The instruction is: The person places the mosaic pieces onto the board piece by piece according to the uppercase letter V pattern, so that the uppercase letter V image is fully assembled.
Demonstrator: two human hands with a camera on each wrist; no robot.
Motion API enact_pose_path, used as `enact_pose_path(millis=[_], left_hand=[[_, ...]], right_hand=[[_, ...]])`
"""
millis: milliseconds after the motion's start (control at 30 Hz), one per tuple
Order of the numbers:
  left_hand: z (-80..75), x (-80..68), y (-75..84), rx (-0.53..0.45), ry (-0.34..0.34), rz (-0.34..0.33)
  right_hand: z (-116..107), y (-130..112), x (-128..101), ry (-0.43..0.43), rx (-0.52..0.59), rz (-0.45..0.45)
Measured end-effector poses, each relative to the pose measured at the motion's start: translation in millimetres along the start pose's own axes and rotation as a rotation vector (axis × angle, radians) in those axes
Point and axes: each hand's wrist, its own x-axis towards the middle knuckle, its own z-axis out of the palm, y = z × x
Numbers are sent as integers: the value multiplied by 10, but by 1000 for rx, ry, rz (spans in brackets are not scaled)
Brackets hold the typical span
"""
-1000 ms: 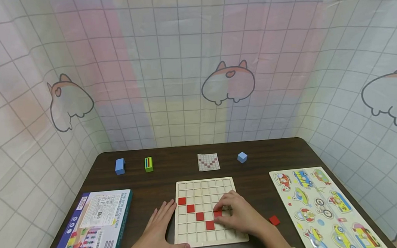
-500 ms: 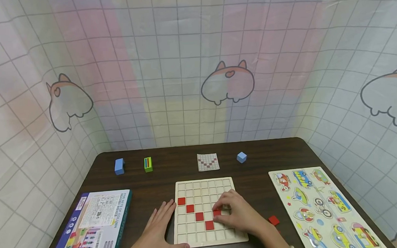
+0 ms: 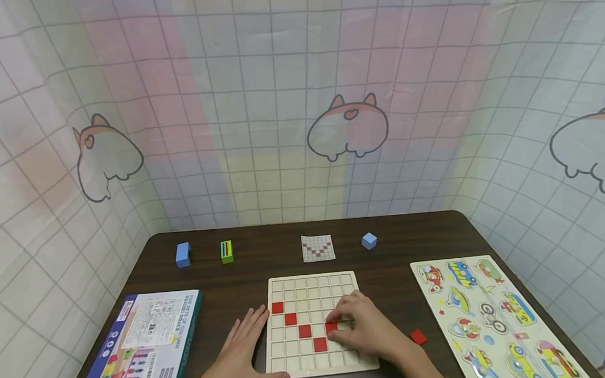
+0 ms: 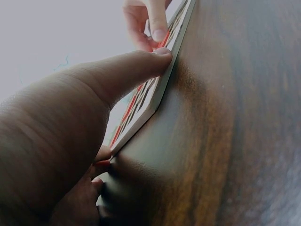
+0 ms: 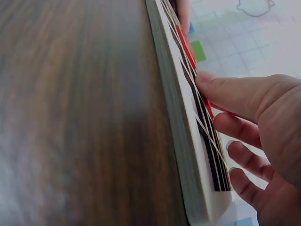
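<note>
A pale wooden grid board (image 3: 308,294) lies on the dark table, with several red square tiles set in a diagonal, one of them a lower tile (image 3: 320,344). My right hand (image 3: 363,323) pinches another red tile (image 3: 331,327) between thumb and index finger, right at a cell up and right of that lower one. In the right wrist view the tile's red edge (image 5: 210,109) shows beside the thumb, the other fingers loosely bent. My left hand (image 3: 239,358) rests spread at the board's left side; its thumb (image 4: 141,66) touches the near edge.
A loose red tile (image 3: 418,336) lies right of my right wrist. Behind the board are a small pattern card (image 3: 318,248), a blue cube (image 3: 369,241), a blue block (image 3: 183,255) and a green block (image 3: 226,252). A box (image 3: 156,328) stands left, a vehicle puzzle board (image 3: 473,305) right.
Both hands stay in nearly the same place. The pinched red tile has hardly shifted at its cell.
</note>
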Motion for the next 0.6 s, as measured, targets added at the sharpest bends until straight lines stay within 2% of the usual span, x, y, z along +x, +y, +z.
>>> enact_pose_path(millis=[367,600], left_hand=[[6,-9,0,-9,-7,1],[-3,5,-6,-2,-3,9]], right_hand=[[-175,50,-179,50,35,65],[-280,95,-296,61,-1,90]])
